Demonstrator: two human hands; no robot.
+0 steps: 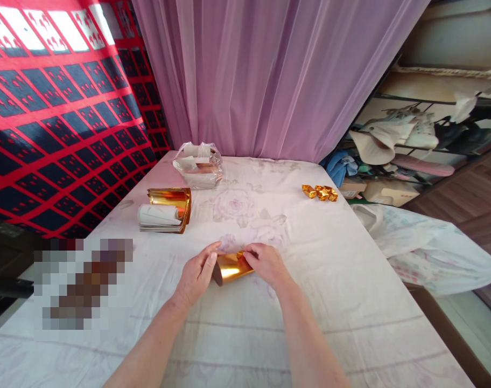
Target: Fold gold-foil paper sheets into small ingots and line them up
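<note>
A sheet of shiny gold foil paper (231, 267) lies curled on the white flowered bedsheet (310, 253), held between both hands. My left hand (197, 276) pinches its left edge with thumb and fingers. My right hand (266, 263) presses and grips its right top edge. The sheet bends upward between them, gold side showing.
A stack of curled gold and white sheets (165, 210) lies at the left. Behind it sits a clear plastic bag (198, 165) with contents. Three small folded gold pieces (320, 192) rest at the far right. A pink curtain (269, 75) hangs behind; a cluttered shelf (411, 140) stands right.
</note>
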